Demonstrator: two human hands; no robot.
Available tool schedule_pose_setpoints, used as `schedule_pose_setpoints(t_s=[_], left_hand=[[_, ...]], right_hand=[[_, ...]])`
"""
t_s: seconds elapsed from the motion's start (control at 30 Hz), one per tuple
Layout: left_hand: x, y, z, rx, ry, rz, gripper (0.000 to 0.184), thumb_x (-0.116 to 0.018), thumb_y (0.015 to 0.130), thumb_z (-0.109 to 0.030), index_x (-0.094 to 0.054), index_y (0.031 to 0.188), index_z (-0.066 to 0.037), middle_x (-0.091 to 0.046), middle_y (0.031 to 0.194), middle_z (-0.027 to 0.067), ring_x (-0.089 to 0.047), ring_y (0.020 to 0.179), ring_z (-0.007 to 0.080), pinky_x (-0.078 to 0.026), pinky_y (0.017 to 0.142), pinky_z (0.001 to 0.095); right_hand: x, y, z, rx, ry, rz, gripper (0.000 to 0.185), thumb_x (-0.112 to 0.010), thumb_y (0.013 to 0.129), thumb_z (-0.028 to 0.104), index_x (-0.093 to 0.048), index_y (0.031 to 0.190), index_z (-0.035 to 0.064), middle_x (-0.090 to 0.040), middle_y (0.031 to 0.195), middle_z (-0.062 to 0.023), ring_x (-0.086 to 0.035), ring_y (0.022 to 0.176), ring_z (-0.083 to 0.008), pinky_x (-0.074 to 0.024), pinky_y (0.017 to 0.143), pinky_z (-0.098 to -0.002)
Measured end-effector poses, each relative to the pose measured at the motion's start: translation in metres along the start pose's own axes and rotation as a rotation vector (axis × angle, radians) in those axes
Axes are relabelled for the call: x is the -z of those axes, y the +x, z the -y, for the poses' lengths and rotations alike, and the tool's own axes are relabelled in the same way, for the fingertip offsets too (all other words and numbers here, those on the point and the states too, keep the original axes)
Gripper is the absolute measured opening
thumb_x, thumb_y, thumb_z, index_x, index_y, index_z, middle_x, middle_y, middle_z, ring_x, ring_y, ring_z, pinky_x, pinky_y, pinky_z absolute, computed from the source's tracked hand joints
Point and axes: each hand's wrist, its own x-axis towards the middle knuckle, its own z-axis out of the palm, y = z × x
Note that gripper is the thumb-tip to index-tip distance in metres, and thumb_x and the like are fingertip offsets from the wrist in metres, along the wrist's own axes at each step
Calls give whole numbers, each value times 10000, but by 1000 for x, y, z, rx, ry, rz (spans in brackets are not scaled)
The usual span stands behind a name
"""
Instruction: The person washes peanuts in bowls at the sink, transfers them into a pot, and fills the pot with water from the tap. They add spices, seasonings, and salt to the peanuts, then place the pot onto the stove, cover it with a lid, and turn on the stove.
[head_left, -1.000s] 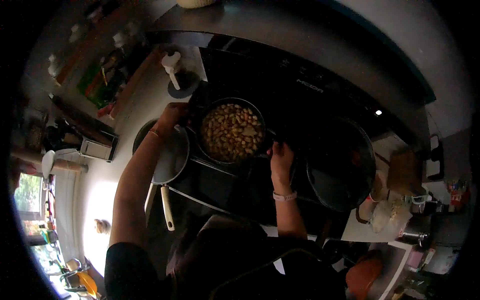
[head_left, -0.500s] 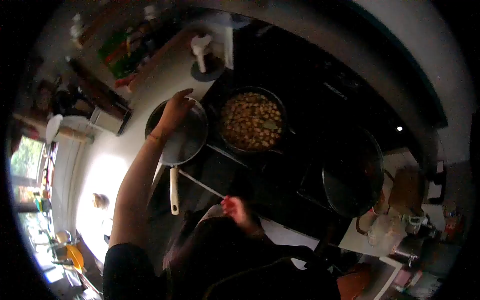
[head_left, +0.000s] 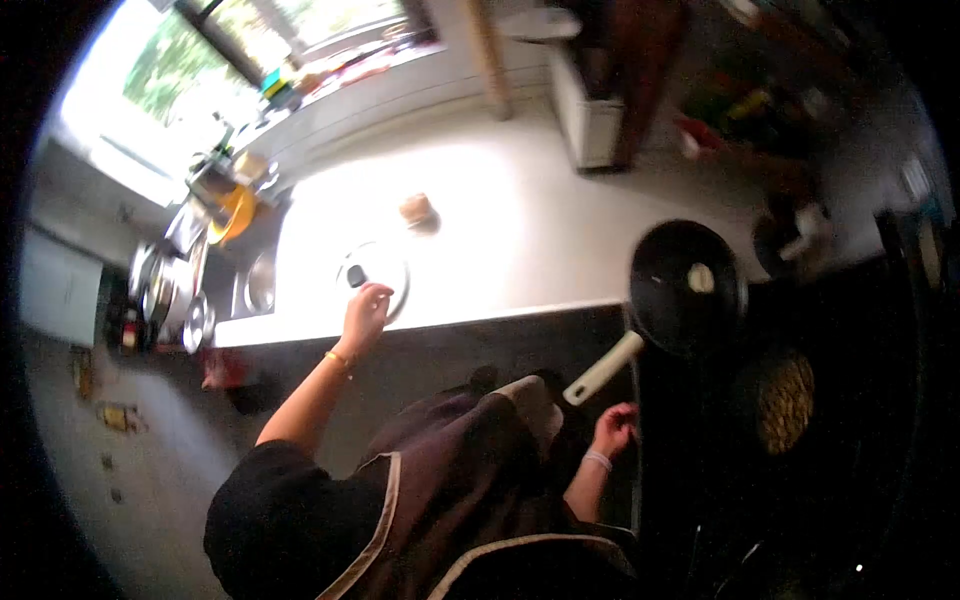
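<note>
My left hand [head_left: 366, 318] is over the near edge of the bright counter, fingers loosely bent and apart, just below the dark knob [head_left: 357, 275] of a round lid [head_left: 398, 275]. No grip on the knob shows. My right hand [head_left: 614, 430] hangs by the stove's edge with nothing visible in it, its fingers loosely curled and slightly apart. Above it is the pale handle [head_left: 604, 368] of a dark pan [head_left: 680, 270]. A pot of light brown pieces in liquid [head_left: 787, 402] stands on the black stove, farther right.
On the counter [head_left: 480, 240] is a small brownish item [head_left: 415, 208]. A sink [head_left: 260, 282] and a yellow bowl [head_left: 233, 215] are at the left. A white-fronted box [head_left: 590, 125] stands at the back, and a white-topped container [head_left: 805, 228] at the right.
The view has swung left toward the window and sink. My hands have left the pot; the left has moved from over the pan to beside the lid, the right to the stove's edge.
</note>
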Motion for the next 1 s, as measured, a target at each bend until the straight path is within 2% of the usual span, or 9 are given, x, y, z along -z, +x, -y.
schedule_pose_setpoints(t_s=[0.07,0.27,0.4,0.53,0.7,0.73,0.83,0.87,1.0], left_hand=[[15,5,8,148,120,-30,151,-561,836,-67,-629,959,-10,-609,990,152,-628,815,276,-487,747,353],[19,35,96,234,229,-44,399,-632,826,-231,-546,1137,4,-571,1087,193,-584,966,325,-468,832,393],[-2,54,111,188,338,-31,450,-688,774,-318,-494,1038,-8,-556,1028,212,-561,955,381,-463,788,438],[-1,59,148,119,297,26,365,-724,672,-257,-550,871,-5,-581,822,190,-565,788,353,-445,680,424],[70,54,30,-9,-13,316,243,-699,631,-97,-562,776,40,-586,647,96,-538,589,163,-464,577,301],[74,58,-4,15,-59,365,220,-683,650,-65,-564,792,55,-564,626,64,-495,590,104,-440,559,275],[73,71,-148,-195,-61,551,223,-672,668,-34,-583,855,49,-588,700,76,-542,639,112,-465,617,261],[88,71,-150,-317,-144,599,244,-672,671,-17,-582,889,47,-592,753,84,-565,680,121,-478,647,263],[38,68,-313,-854,-332,635,439,-678,687,66,-555,1108,40,-587,994,122,-617,867,197,-515,788,305]], right_hand=[[17,49,58,-172,-50,190,274,-504,879,159,-557,1120,42,-586,906,-97,-547,720,-209,-481,634,-348],[-8,53,23,235,-90,89,199,-469,912,169,-566,1035,46,-575,856,-86,-489,680,-221,-429,624,-371],[1,75,54,194,-62,45,176,-502,853,90,-559,1016,51,-577,858,-94,-518,733,-244,-443,672,-386],[-7,49,41,-126,-115,39,87,-571,761,59,-581,838,21,-552,779,-105,-537,729,-238,-493,643,-351],[-28,10,-19,-34,36,90,206,-501,917,201,-586,821,41,-571,716,-95,-560,643,-233,-507,577,-350],[-20,29,-10,159,-107,145,257,-490,945,262,-598,832,58,-593,749,-95,-567,649,-237,-513,579,-351],[-39,33,-13,129,-1,95,281,-527,941,294,-615,888,32,-616,802,-119,-581,709,-248,-521,636,-370],[-8,15,-29,16,-26,312,219,-517,906,243,-604,859,47,-610,855,-137,-598,825,-290,-516,719,-395],[5,-6,-26,-1,-248,-94,308,-529,928,293,-586,892,-8,-619,978,-153,-599,915,-288,-511,781,-415]])
